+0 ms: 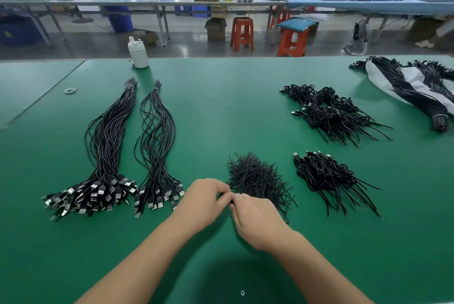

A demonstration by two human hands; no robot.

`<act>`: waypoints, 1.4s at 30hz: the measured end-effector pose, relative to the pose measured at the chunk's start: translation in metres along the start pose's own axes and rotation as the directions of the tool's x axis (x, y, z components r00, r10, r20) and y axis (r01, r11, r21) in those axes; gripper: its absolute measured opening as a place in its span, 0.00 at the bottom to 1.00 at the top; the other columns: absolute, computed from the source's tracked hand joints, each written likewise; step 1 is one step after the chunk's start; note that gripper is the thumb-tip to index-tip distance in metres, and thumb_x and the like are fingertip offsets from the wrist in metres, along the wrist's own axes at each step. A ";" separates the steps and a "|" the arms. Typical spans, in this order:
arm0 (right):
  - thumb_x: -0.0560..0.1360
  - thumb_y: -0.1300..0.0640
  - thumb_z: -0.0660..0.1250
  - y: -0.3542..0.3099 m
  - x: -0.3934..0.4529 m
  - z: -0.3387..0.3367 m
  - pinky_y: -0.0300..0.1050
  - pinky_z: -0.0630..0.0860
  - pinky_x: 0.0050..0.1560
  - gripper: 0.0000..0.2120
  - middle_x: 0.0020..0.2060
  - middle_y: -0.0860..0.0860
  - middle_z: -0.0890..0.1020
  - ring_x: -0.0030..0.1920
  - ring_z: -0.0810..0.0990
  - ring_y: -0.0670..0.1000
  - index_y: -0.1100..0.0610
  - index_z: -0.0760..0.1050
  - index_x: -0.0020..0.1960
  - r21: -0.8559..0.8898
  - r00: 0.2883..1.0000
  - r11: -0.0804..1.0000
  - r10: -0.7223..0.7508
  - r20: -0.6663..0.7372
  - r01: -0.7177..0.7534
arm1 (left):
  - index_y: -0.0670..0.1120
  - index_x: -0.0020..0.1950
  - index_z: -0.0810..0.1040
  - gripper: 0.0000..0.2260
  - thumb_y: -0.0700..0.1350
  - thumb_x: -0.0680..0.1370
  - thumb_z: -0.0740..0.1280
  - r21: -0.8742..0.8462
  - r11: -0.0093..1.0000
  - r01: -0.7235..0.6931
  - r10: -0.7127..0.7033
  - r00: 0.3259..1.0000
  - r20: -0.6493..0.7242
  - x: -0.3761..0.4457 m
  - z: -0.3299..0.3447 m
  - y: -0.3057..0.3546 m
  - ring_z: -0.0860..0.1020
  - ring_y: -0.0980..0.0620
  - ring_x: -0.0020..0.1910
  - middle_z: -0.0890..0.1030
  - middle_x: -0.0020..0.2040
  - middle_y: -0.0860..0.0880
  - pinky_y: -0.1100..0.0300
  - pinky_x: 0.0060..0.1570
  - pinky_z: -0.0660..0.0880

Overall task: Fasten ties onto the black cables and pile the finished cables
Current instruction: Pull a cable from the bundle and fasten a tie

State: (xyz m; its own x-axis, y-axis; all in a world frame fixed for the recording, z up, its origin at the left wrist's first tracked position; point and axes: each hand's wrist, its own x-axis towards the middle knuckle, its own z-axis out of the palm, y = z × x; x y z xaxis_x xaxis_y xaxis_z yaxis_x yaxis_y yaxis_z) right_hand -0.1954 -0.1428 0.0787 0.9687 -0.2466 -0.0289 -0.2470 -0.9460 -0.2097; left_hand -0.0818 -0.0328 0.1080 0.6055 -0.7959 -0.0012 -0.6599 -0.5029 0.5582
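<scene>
At a green table, a worker's left hand and right hand meet, fingers pinching a small black cable beside the heap of ties; finished cables lie piled right, untied bundles left.

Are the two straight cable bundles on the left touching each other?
Touching. In the head view the plug ends of the big bundle and the small bundle meet; higher up, green mat separates them.

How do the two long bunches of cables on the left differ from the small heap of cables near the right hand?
The long bunches lie stretched out straight; the small heap holds cables folded into short coils. The bunches are banded together at their far ends; the heap lies loose. Both are black with metal plugs.
</scene>
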 end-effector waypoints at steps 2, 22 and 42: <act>0.85 0.49 0.48 -0.001 0.000 0.002 0.51 0.66 0.41 0.14 0.52 0.53 0.78 0.49 0.80 0.57 0.54 0.69 0.58 -0.023 1.000 1.000 0.006 -0.004 -0.006 | 0.48 0.46 0.85 0.08 0.48 0.78 0.66 0.078 0.995 -0.056 0.058 0.998 -0.027 0.001 0.002 0.002 0.81 0.49 0.53 0.85 0.50 0.50 0.55 0.56 0.75; 0.79 0.66 0.62 0.010 0.003 -0.022 0.42 0.76 0.37 0.07 0.39 0.53 0.78 0.35 0.77 0.49 0.63 0.77 0.55 0.931 0.939 0.144 0.126 0.320 -0.336 | 0.44 0.42 0.80 0.02 0.41 0.73 0.68 0.411 0.860 -0.303 0.447 0.836 -0.317 -0.007 0.020 0.006 0.80 0.47 0.40 0.80 0.41 0.47 0.55 0.40 0.77; 0.66 0.57 0.74 0.012 0.008 -0.017 0.42 0.79 0.33 0.07 0.34 0.56 0.82 0.33 0.82 0.50 0.60 0.83 0.40 0.816 0.870 -0.460 0.163 0.465 -0.350 | 0.42 0.45 0.82 0.06 0.40 0.78 0.65 0.333 0.852 -0.404 0.519 0.740 -0.428 -0.012 0.021 -0.002 0.78 0.46 0.39 0.80 0.41 0.48 0.52 0.40 0.76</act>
State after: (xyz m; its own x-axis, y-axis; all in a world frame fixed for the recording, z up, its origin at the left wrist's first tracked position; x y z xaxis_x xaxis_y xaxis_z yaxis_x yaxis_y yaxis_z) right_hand -0.1908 -0.1593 0.0924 0.8138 -0.2710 -0.5141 -0.2057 0.6931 -0.6909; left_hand -0.0969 -0.0293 0.0896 0.2962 -0.7055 0.6438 -0.9551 -0.2191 0.1993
